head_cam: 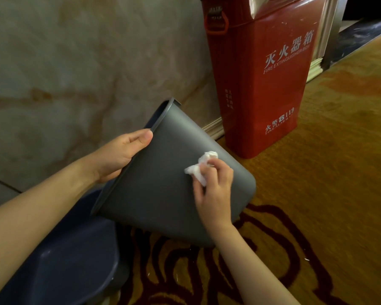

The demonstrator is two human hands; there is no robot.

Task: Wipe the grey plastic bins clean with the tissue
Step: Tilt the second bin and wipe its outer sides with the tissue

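Note:
A grey plastic bin (158,172) is tipped on its side in mid-air, its open rim pointing up and left, its base to the lower right. My left hand (121,155) grips the rim, thumb on the outside wall. My right hand (213,190) presses a crumpled white tissue (201,166) against the bin's outer side wall near the base. A second bin (70,260), darker blue-grey, stands upright below my left forearm with its open mouth facing up.
A red fire extinguisher box (264,80) stands on the floor against the wall just beyond the held bin. A marble wall (75,73) fills the left. Patterned gold and dark red carpet (328,194) covers the floor to the right.

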